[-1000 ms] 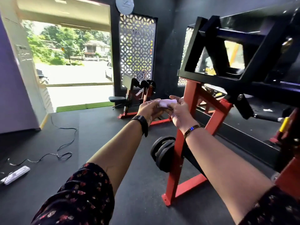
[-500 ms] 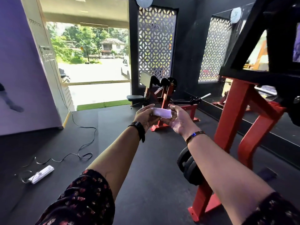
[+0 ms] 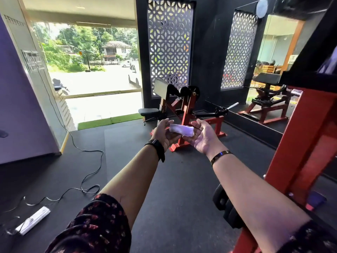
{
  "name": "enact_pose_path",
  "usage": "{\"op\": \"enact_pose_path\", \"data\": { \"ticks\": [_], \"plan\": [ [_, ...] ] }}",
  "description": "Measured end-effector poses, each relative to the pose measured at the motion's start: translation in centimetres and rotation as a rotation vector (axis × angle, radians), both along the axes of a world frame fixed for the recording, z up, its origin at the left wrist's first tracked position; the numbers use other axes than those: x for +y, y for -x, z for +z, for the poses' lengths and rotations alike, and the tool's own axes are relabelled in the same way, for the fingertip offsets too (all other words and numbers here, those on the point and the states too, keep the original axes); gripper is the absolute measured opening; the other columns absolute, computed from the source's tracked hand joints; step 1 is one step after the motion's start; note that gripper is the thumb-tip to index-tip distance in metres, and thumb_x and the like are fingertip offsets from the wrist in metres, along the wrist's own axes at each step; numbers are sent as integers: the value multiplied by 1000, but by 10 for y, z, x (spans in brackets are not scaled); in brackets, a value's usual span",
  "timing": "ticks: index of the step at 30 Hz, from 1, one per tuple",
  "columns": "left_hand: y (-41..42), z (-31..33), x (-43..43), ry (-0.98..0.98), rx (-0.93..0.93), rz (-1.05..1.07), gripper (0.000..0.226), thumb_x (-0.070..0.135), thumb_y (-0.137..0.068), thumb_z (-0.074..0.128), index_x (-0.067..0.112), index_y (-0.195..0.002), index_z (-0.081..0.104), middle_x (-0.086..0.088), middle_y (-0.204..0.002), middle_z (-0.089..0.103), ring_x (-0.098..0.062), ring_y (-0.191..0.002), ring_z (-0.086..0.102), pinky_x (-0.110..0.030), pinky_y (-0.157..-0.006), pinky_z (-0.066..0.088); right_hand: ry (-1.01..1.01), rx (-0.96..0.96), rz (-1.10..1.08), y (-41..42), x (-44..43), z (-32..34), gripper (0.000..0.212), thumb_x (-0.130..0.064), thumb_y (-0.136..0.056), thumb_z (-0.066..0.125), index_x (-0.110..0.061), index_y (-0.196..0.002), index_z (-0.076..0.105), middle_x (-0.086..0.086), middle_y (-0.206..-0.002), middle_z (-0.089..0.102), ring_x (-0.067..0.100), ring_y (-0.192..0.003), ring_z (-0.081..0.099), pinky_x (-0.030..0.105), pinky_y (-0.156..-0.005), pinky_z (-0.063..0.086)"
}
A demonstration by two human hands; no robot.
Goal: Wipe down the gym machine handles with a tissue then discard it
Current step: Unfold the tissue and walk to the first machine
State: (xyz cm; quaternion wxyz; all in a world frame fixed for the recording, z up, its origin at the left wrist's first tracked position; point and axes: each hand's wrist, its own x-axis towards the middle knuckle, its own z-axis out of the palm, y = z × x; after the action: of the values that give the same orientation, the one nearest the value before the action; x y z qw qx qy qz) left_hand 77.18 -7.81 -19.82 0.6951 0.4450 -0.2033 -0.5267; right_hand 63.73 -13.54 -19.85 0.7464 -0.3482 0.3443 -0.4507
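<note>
Out in front, between both hands, the folded tissue (image 3: 181, 129) now stretches flat: my left hand (image 3: 164, 134) pinches one end in its fingers, my right hand (image 3: 203, 138) has opened palm-up, fingers relaxed, the other end lying on it. My view has swung off the red machine frame (image 3: 299, 148) toward the doorway (image 3: 91, 73), so I judge wiping over and discarding next

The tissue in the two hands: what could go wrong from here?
1. The tissue spans from the left hand to the right hand, which looks relaxed; it may slip onto the floor.
2. The cable loops across the floor near a power strip; walking there could mean tripping.
3. The red frame and weight plates stand close by the right arm; a bump is possible.
</note>
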Motion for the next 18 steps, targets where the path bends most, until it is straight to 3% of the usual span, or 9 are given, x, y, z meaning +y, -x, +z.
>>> {"op": "enact_pose_path", "data": {
  "ticks": [2, 6, 11, 18],
  "plan": [
    [-12, -3, -30, 1, 13, -9, 21, 31, -96, 51, 12, -98, 60, -11, -86, 61, -23, -76, 62, -33, -56, 59, -4, 9, -8, -13, -30, -5, 21, -31, -96, 52, -11, -94, 59, 10, -95, 61, 26, -84, 61, 45, -91, 50],
    [-38, -2, -102, 2, 21, -28, 25, 34, -96, 50, 11, -97, 61, -11, -90, 61, -23, -79, 62, -32, -55, 59, -7, 6, -14, -41, -105, -8, 23, -33, -93, 53, -12, -94, 62, 10, -105, 62, 27, -95, 60, 44, -102, 45],
    [-70, 9, -201, 4, 10, -38, 29, 34, -96, 48, 9, -100, 61, -11, -89, 61, -23, -77, 63, -33, -63, 59, 1, -7, -28, -72, -203, 7, 23, -33, -95, 51, -13, -96, 61, 9, -95, 63, 24, -81, 63, 40, -83, 52],
    [-103, 9, -322, 19, 42, -93, 28, 34, -97, 48, 9, -94, 60, -10, -83, 61, -21, -72, 63, -32, -60, 58, -2, -29, -77, -101, -319, 11, 24, -34, -96, 49, -14, -88, 60, 4, -86, 60, 21, -77, 61, 38, -77, 51]
  ]
}}
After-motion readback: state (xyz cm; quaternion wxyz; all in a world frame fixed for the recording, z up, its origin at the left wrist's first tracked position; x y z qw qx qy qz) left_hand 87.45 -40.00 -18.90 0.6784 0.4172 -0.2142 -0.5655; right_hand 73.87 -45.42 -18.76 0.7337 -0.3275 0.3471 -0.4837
